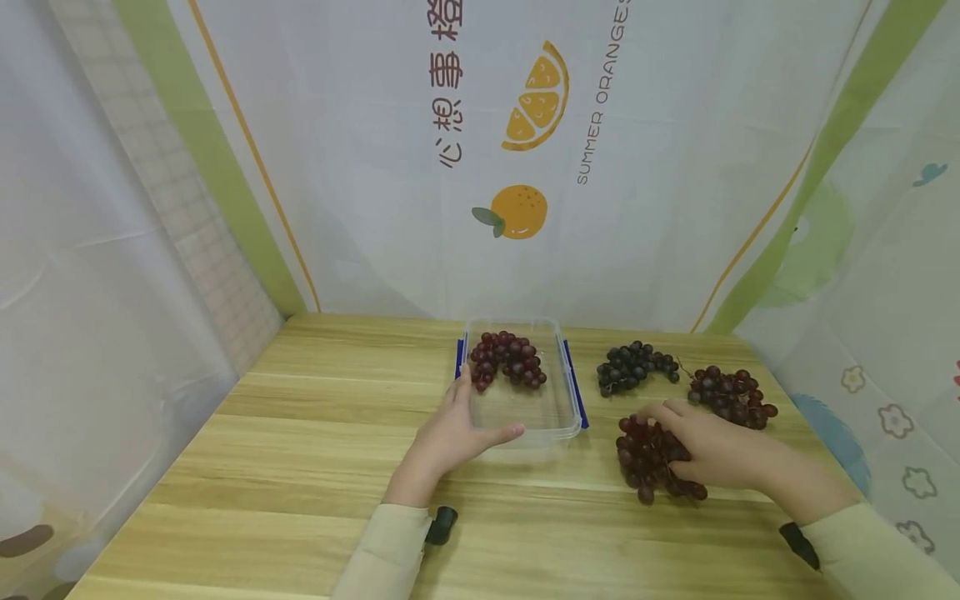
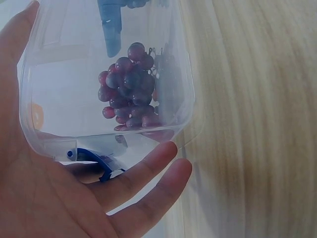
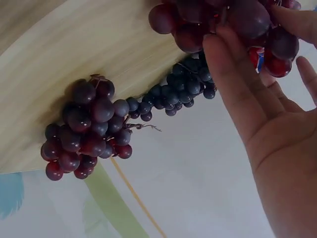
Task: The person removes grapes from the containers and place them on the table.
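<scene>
My left hand lies against the near left corner of a clear plastic food container, thumb along its front and straight fingers down its left side by a blue clip. Inside the container sits a bunch of dark red grapes, also visible through the wall in the left wrist view. To the right, my right hand grips another bunch of red grapes from its right side, fingertips among the berries. Beyond that hand lie a blackish bunch of grapes and a further reddish bunch.
Everything stands on a light wood-grain table. A printed cloth hangs behind the table's back edge, with more cloth at both sides. The blue clip on the container's right sticks outward toward the loose bunches.
</scene>
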Demonstrator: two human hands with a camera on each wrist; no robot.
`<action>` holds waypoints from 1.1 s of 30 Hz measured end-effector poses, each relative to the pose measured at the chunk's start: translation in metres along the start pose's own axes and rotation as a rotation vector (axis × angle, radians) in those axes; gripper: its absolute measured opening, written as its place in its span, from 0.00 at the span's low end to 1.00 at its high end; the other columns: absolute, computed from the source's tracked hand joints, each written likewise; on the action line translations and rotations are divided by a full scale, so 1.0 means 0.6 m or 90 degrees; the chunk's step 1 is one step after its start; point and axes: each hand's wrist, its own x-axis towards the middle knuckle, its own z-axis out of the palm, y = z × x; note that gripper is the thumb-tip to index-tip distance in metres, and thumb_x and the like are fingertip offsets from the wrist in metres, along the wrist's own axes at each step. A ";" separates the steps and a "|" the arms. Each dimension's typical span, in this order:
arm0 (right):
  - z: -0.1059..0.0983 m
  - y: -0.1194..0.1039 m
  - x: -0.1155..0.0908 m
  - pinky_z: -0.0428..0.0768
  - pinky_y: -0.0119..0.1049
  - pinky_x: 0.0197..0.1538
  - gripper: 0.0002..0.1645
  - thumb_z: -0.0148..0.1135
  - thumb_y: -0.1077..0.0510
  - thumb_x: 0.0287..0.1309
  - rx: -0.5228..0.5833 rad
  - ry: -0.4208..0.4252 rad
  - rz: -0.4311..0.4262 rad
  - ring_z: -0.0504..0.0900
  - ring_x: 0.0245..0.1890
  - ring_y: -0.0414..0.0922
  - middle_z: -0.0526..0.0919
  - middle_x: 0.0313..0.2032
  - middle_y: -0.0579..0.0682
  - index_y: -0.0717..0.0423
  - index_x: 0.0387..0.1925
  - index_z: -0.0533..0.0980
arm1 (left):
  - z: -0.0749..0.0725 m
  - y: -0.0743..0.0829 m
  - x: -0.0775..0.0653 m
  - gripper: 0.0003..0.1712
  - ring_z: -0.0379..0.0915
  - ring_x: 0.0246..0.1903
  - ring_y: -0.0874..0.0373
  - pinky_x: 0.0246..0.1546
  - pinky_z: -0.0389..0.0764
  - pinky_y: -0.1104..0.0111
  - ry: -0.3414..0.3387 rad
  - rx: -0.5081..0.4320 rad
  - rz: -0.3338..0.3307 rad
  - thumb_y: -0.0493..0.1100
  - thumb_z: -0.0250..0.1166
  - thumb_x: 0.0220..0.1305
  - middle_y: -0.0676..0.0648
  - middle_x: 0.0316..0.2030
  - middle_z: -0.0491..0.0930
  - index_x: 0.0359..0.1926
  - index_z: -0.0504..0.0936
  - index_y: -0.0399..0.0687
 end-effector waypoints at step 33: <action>0.074 -0.066 0.055 0.70 0.41 0.20 0.56 0.78 0.37 0.52 -0.193 0.024 0.178 0.75 0.19 0.44 0.74 0.66 0.72 0.59 0.76 0.69 | 0.001 -0.003 -0.001 0.80 0.67 0.72 0.25 0.62 0.79 0.34 0.004 -0.004 0.003 0.80 0.74 0.52 0.40 0.87 0.43 0.88 0.32 0.60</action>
